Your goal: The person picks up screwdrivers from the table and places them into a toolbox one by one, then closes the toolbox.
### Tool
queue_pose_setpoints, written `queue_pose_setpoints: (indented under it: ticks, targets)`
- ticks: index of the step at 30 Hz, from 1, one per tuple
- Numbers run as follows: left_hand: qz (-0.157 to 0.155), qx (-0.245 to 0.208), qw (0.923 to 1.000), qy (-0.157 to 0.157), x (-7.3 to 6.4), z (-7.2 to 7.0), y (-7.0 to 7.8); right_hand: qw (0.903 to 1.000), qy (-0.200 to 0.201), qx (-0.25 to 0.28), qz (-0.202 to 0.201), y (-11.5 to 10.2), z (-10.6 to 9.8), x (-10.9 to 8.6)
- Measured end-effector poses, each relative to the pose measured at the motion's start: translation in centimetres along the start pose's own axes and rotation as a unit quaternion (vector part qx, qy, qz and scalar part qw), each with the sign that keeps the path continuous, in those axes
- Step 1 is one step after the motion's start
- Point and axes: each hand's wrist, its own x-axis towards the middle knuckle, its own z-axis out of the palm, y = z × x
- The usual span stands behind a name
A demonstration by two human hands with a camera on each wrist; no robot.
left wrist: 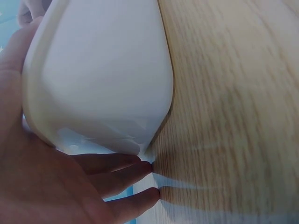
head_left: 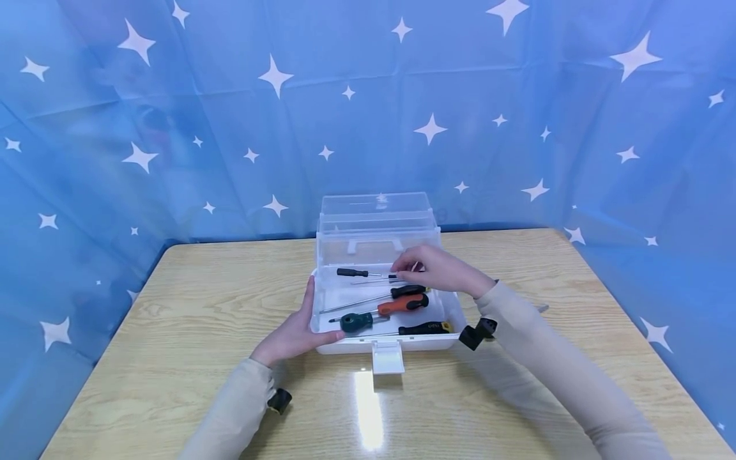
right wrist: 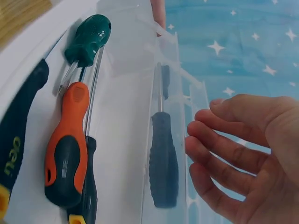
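A white toolbox [head_left: 351,345] stands with its translucent lid [head_left: 376,223] raised. My left hand [head_left: 293,332] braces its front left corner, thumb along the front rim. In the left wrist view the other fingers [left wrist: 126,179] lie beside the box end, tips near the tabletop. Over the back right of the box is my right hand [head_left: 428,268], fingers loosely bent; the right wrist view shows nothing between them. Near it lies a small dark-handled screwdriver [right wrist: 163,161], seen through clear plastic. Nearer the front are a green screwdriver [head_left: 353,322] and an orange-and-black screwdriver [head_left: 405,304].
Black-and-yellow screwdrivers, one at the front [head_left: 425,328] and one farther back [head_left: 408,291], also lie inside. The white latch [head_left: 388,359] hangs down in front. Wooden tabletop [head_left: 230,287] surrounds the box; a starry blue curtain [head_left: 368,128] hangs behind. A grey object [head_left: 542,308] shows beyond the right sleeve.
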Motion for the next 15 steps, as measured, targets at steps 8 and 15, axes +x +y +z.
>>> queue_pose_setpoints:
  ticks: [8,15]
  targets:
    - [-0.001,0.011,0.9999,0.004,0.1,0.0,0.0,0.9998,0.014,-0.011,0.005,0.3,-0.7,-2.2]
    - [-0.004,0.007,1.0000,0.003,0.1,0.0,0.1,0.9991,0.038,-0.002,0.019,0.8,-1.3,-4.4]
